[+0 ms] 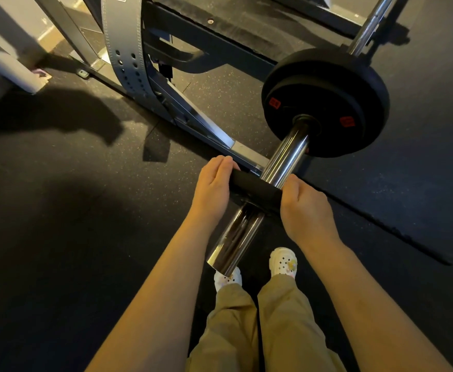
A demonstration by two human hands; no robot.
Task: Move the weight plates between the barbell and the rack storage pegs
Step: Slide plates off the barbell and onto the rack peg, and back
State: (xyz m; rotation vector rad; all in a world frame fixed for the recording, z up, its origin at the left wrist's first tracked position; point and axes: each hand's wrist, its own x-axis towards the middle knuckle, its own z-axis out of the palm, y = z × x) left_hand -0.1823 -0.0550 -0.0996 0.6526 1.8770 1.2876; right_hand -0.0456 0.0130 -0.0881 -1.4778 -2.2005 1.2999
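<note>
A chrome barbell sleeve (284, 159) points toward me from the upper right. Two black weight plates (327, 103) with red labels sit far up the sleeve, the larger behind the smaller. A small black plate (254, 187) is threaded on the sleeve nearer its free end, seen edge-on. My left hand (213, 187) grips its left rim and my right hand (304, 208) grips its right rim, fingers curled over the far side. The sleeve's end (222, 264) hangs above my feet.
The rack's dark frame (209, 36) and a chrome-edged base rail (206, 124) run across the upper left, with a grey lifting belt (124, 44) hanging on it. Black rubber flooring lies all around. My white shoes (283, 261) stand below the bar end.
</note>
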